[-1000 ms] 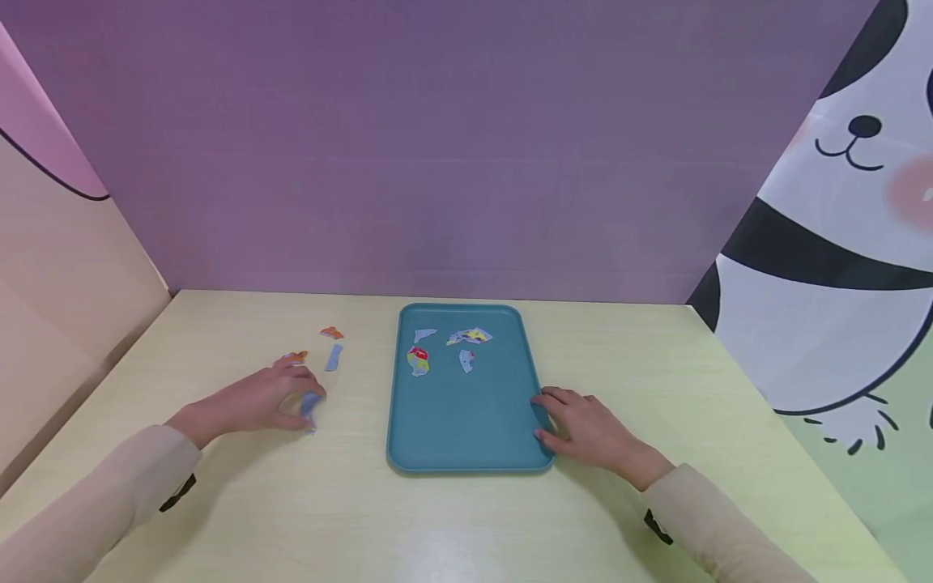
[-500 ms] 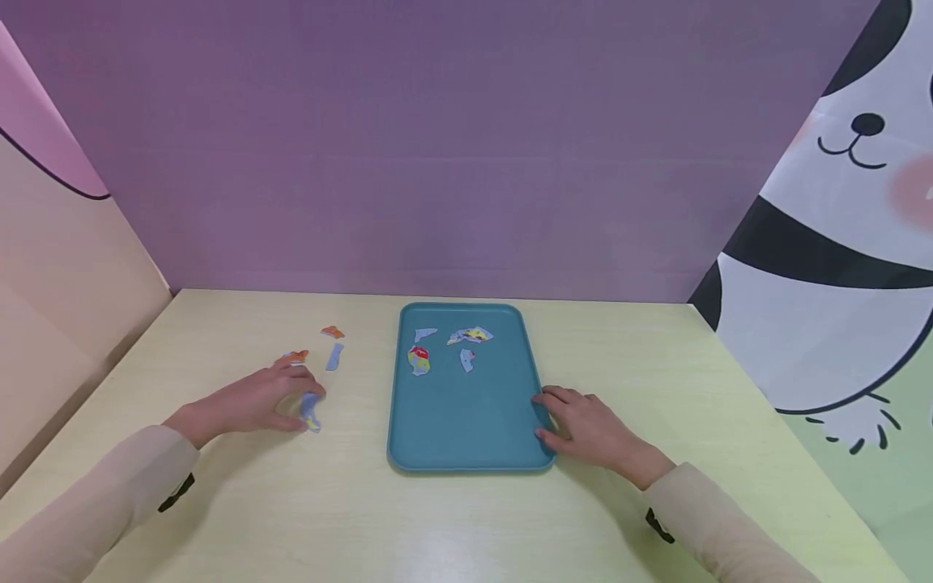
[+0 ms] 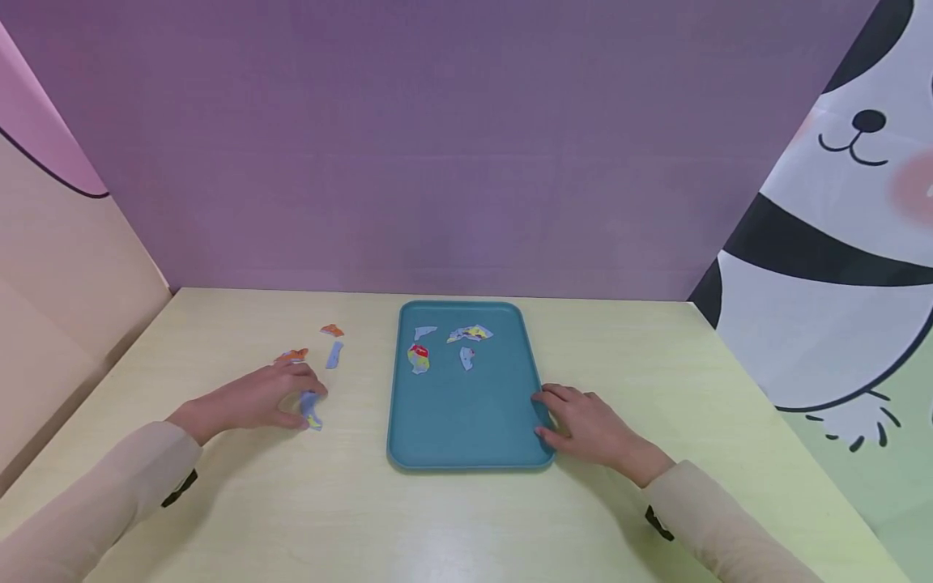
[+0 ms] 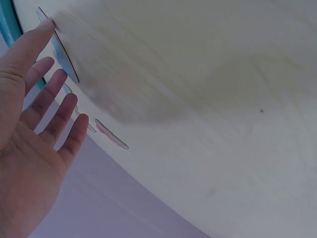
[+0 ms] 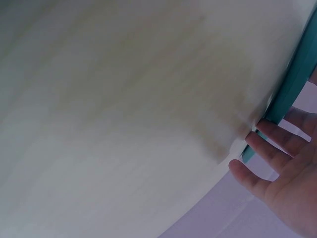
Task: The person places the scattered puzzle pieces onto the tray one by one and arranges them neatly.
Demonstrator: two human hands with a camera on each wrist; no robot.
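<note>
Your left hand [image 3: 255, 398] pinches blue piece with yellow end [image 3: 310, 402] between thumb and index; other fingers loosely spread. Piece at table [image 3: 466, 526], left of tray [image 3: 470, 421]; can't tell if lifted. Near orange piece [image 3: 292, 355] just beyond your left knuckles; far orange piece [image 3: 332, 330] and narrow blue strip [image 3: 334, 355] farther out. Your right hand [image 3: 601, 429] rests on tray's right rim, fingers apart, fairly straight. Four cutouts [image 3: 419, 359] in tray's far half, clear of your fingers.
</note>
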